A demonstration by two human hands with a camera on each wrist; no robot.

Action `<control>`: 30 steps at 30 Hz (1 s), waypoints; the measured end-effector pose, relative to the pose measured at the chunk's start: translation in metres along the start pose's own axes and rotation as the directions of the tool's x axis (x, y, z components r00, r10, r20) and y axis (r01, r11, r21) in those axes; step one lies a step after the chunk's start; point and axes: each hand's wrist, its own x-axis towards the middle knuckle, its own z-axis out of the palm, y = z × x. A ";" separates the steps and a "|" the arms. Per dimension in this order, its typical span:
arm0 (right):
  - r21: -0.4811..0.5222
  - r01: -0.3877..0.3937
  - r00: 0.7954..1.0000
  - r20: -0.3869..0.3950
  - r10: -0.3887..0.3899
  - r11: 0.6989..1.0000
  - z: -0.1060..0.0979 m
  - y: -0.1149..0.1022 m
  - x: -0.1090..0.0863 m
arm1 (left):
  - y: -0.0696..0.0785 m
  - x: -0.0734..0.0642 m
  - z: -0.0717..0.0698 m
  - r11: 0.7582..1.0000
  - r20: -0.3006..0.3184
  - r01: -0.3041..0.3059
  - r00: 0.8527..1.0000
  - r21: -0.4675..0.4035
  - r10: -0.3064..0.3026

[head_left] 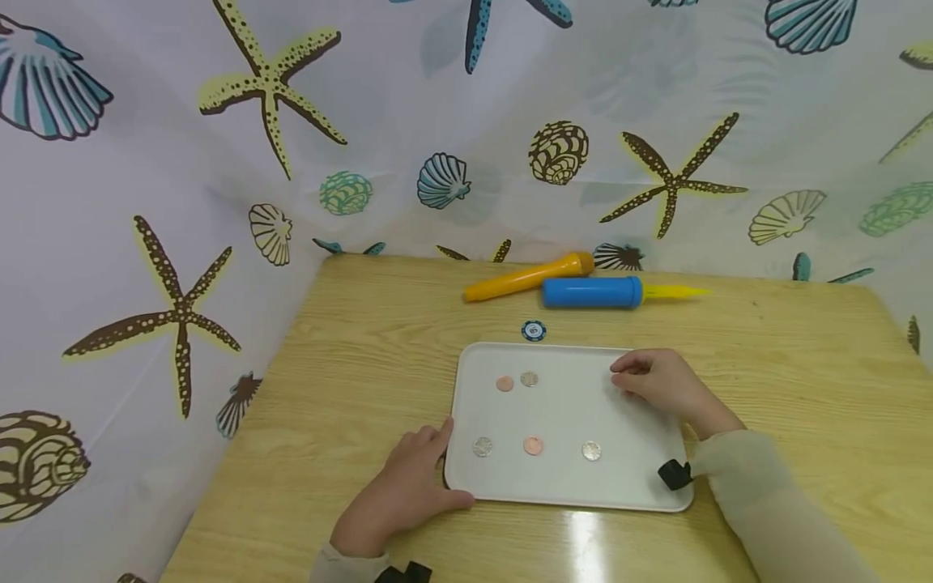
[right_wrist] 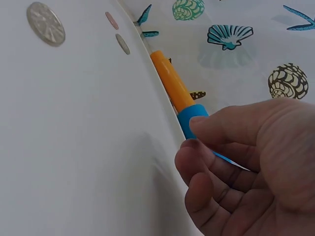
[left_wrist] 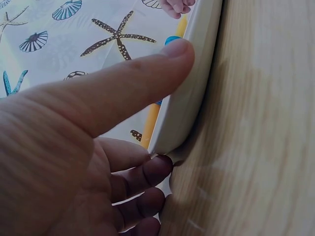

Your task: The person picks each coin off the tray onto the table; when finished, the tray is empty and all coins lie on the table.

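A white tray (head_left: 634,465) lies on the table. My left hand (head_left: 410,486) holds its near left corner, thumb along the near rim and fingertips against the left side. My right hand (head_left: 659,380) is over the tray's far right part, fingers bent and thumb close to the index finger. Nothing shows between those fingertips in the right wrist view. Two copper-coloured coins (head_left: 534,445) and three silver coins (head_left: 591,450) lie apart on the tray. One copper coin (head_left: 504,384) and one silver coin (head_left: 529,379) are near the far left.
A blue-and-white poker chip (head_left: 534,330) lies just beyond the tray. Behind it are an orange tube (head_left: 528,278) and a blue cylinder (head_left: 592,292) with a yellow tip. A shell-patterned cloth (head_left: 496,162) hangs along the table's back and left.
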 end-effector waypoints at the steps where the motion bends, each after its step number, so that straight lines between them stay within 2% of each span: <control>1: 0.001 0.009 1.000 0.007 -0.009 1.000 0.003 -0.002 0.002 | -0.001 0.000 0.000 1.000 -0.002 0.000 1.000 -0.001 0.000; 19: -0.009 0.087 0.988 0.127 -0.086 0.996 0.046 -0.037 0.033 | -0.001 -0.001 0.000 1.000 -0.010 -0.002 1.000 -0.005 0.002; 30: -0.091 0.149 0.982 0.134 -0.136 0.985 0.064 -0.050 0.044 | -0.001 -0.001 0.000 1.000 -0.023 -0.026 0.999 -0.016 0.026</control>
